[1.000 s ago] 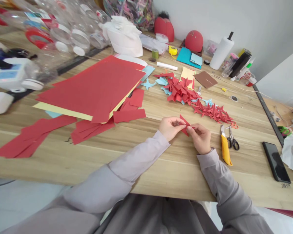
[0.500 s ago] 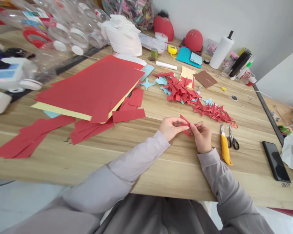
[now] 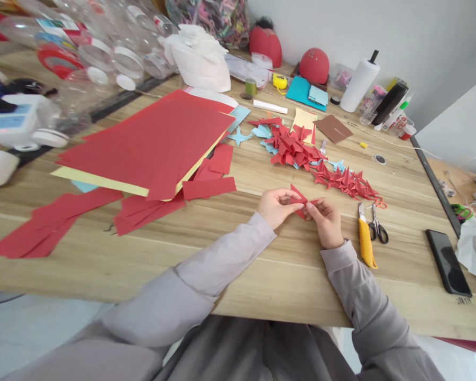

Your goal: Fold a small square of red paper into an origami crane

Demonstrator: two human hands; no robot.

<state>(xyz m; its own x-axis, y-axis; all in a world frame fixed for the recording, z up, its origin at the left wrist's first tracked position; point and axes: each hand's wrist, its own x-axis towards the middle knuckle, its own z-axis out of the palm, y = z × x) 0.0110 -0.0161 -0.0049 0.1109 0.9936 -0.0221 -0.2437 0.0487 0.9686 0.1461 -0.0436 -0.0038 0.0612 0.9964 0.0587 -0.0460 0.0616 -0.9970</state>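
Observation:
A small folded piece of red paper (image 3: 299, 196) is held between my two hands above the table's front half. My left hand (image 3: 276, 207) pinches it from the left, thumb and fingers closed on it. From the right, my right hand (image 3: 326, 218) pinches the same piece with thumb and forefinger, its other fingers curled. The fingers hide part of the folds. Beyond my hands lie a pile of red folded stars (image 3: 292, 145) and a row of red stars (image 3: 347, 181), with a few light blue ones among them.
Large red sheets (image 3: 154, 140) and red strips (image 3: 59, 222) lie at the left. A yellow cutter (image 3: 366, 242), black scissors (image 3: 376, 228) and a phone (image 3: 448, 262) are at the right. Plastic bottles (image 3: 122, 58) crowd the back left.
The red paper has turned slightly and shifted a little up and left. My right hand has moved slightly left, its fingertips nearer my left hand's.

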